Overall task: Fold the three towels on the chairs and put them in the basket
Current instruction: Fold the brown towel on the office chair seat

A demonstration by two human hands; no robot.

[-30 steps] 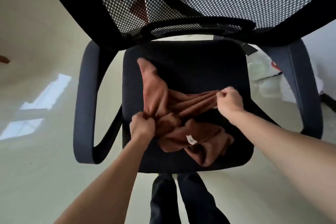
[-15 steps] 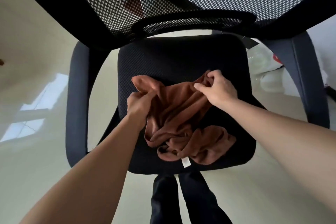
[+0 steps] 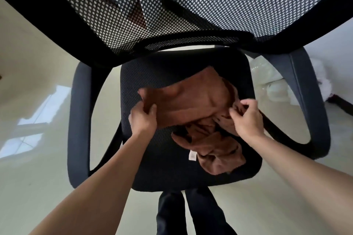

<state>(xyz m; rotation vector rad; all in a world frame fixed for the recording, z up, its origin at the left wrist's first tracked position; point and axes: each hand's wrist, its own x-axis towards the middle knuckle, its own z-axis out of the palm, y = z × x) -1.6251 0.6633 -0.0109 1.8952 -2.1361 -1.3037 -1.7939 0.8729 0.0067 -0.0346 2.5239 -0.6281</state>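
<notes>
A brown towel (image 3: 193, 105) lies on the black seat of an office chair (image 3: 158, 160). Its far half is spread fairly flat; its near half is bunched up with a white label (image 3: 192, 156) showing. My left hand (image 3: 142, 118) pinches the towel's left edge between thumb and fingers. My right hand (image 3: 246, 118) pinches the crumpled cloth at the towel's right side. No basket and no other towel are in view.
The chair's mesh backrest (image 3: 191, 5) fills the top of the view, and its two armrests (image 3: 79, 120) curve down either side of the seat. White plastic bags (image 3: 275, 86) lie on the pale floor beyond the right armrest. My dark trouser legs (image 3: 191, 213) stand below the seat.
Both hands have moved apart and drawn the towel's far part out from a bunch into a flatter sheet across the seat. The crumpled rest has shifted toward the seat's front right.
</notes>
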